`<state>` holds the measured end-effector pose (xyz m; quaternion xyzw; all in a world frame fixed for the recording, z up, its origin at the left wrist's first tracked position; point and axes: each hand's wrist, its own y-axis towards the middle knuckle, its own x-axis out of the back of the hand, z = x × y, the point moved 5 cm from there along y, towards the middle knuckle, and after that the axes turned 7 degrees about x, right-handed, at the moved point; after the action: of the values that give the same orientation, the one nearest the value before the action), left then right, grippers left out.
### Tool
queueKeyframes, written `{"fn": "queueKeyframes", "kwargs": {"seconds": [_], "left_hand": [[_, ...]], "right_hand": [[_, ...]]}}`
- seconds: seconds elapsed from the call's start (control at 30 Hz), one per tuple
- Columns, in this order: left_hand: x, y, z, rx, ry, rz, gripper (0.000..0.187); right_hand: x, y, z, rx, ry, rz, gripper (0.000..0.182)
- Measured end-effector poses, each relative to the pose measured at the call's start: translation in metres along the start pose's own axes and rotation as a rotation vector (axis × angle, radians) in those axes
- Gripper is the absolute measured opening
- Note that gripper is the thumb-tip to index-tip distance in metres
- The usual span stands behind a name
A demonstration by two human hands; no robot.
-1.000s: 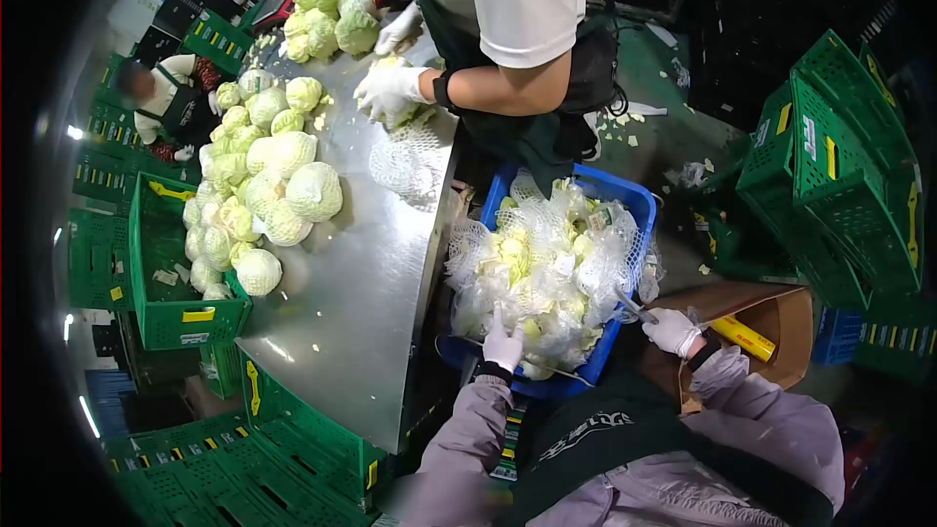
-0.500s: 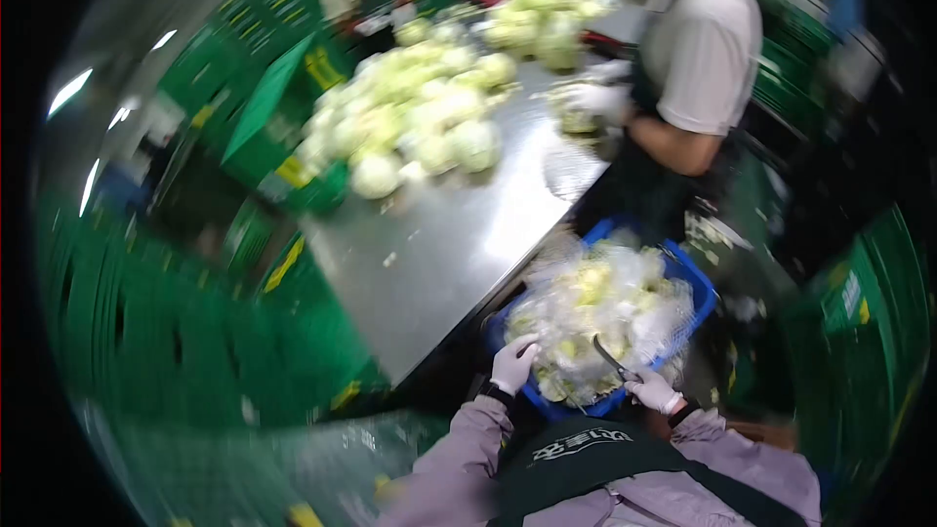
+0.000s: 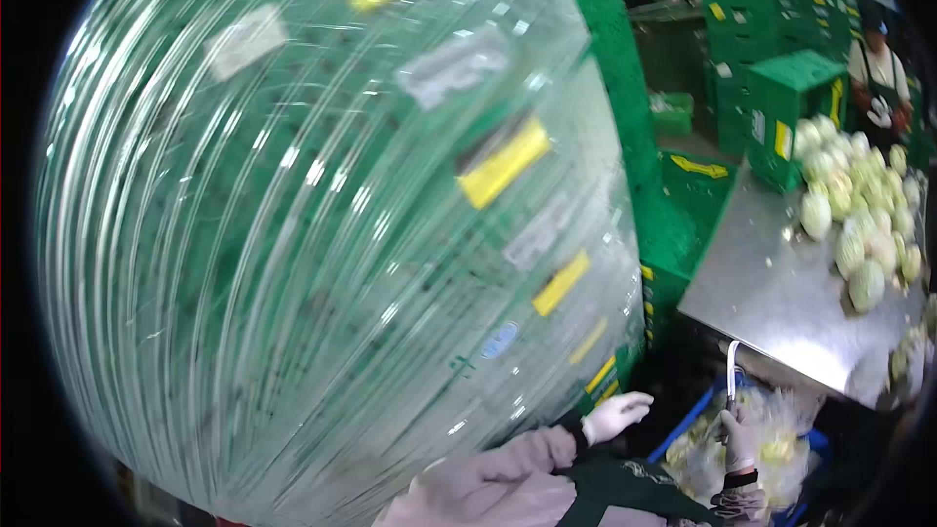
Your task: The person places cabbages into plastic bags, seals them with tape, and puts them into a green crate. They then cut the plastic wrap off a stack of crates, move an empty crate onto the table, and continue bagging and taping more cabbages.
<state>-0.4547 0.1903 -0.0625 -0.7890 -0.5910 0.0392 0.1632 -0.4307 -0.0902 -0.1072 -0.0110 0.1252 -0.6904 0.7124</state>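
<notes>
– Where do you have the curved, silver-bladed knife (image 3: 733,367), please?
– It is in your white-gloved right hand (image 3: 739,439). Your grip is closed around the dark handle, and the blade stands out past the fingers, toward the edge of the grey metal tabletop (image 3: 756,288). This hand is over the blue plastic basket (image 3: 685,421) with pale leaves (image 3: 778,451).
– And your white-gloved left hand (image 3: 617,417)?
– It is near the basket, fingers loosely extended; I see nothing in this grip.
</notes>
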Motion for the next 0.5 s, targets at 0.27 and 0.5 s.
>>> {"fn": "queueKeyframes", "kwargs": {"seconds": [0.27,0.5], "left_hand": [[0.073,-0.148,-0.163,-0.252,-0.009,-0.26,0.037],[0.067,-0.307,-0.31,-0.58,0.587,-0.675,0.047]], "right_hand": [[-0.152,0.033,0.252,0.435,0.068,0.292,0.011],[-0.216,0.01,0.321,0.598,0.153,0.618,0.028]]}}
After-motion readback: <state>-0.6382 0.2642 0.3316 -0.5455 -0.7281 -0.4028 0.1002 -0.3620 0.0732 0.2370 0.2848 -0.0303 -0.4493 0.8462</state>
